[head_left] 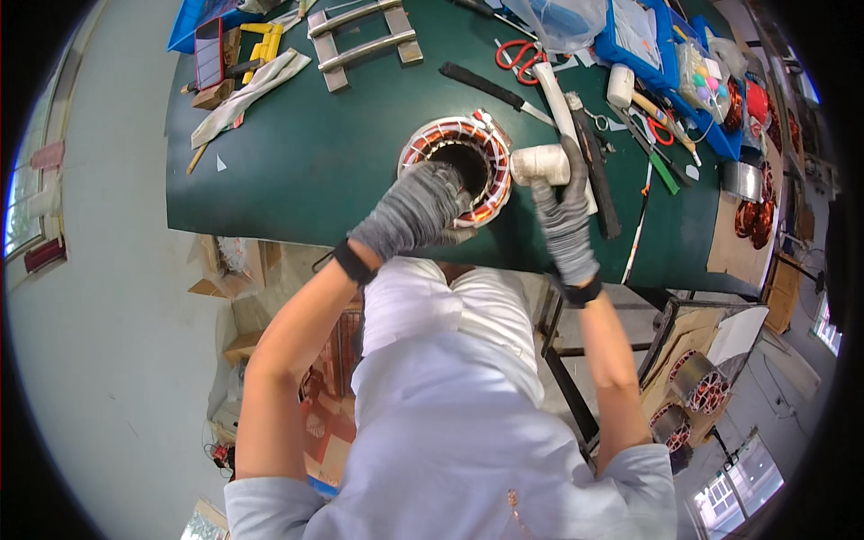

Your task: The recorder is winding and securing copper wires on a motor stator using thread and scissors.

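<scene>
A motor stator (496,205) with copper windings laced in white cord lies near the front edge of the green table, its round bore facing up. My left hand (412,212), in a grey knit glove, is closed over the ring's near left side, with fingertips at the bore. My right hand (565,220), gloved alike, grips a white cylindrical mallet head (540,165) just right of the stator. Its handle cannot be made out. A long white rod (551,90) and a dark bar (596,171) lie close by that hand.
A metal frame (367,42) stands at the far side, left of red-handled scissors (517,58) and a black-handled knife (486,87). Another white-headed mallet (621,85) lies at right, by blue bins (661,45). A phone (209,54) rests far left.
</scene>
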A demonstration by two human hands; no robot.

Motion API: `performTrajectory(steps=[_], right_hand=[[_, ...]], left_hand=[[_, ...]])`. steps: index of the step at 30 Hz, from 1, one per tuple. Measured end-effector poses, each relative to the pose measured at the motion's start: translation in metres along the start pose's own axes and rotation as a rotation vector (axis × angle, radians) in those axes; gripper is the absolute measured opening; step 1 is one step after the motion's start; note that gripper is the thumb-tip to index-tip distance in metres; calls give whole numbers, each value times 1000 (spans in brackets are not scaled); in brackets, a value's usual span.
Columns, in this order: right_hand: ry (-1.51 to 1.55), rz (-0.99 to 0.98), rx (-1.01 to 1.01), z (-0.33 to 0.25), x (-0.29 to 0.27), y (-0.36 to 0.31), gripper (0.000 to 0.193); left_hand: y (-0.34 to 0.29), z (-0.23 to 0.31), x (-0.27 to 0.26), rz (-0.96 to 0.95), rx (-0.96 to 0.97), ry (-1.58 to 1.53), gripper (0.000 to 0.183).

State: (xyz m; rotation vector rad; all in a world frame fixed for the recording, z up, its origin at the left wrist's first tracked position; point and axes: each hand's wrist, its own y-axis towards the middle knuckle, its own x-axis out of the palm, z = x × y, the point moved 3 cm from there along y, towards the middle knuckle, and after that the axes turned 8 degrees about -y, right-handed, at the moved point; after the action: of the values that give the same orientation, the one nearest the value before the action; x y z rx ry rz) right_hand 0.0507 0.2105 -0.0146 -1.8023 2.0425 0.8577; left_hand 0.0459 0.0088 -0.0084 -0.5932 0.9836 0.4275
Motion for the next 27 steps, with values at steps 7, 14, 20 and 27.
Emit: performTrajectory(steps=[7, 14, 20, 27], right_hand=[[-175, -163, -464, -99, -63, 20, 54], [-47, 25, -143, -45, -35, 1, 70], [-133, -53, -18, -21, -3, 0, 71], [-211, 103, -299, -22, -11, 0, 59]], left_hand=[[3, 44, 38, 503, -339, 120, 49], [-1, 33, 40, 621, -142, 163, 43], [-4, 20, 37, 600, -34, 155, 43], [-16, 6, 19, 568, 187, 134, 45]])
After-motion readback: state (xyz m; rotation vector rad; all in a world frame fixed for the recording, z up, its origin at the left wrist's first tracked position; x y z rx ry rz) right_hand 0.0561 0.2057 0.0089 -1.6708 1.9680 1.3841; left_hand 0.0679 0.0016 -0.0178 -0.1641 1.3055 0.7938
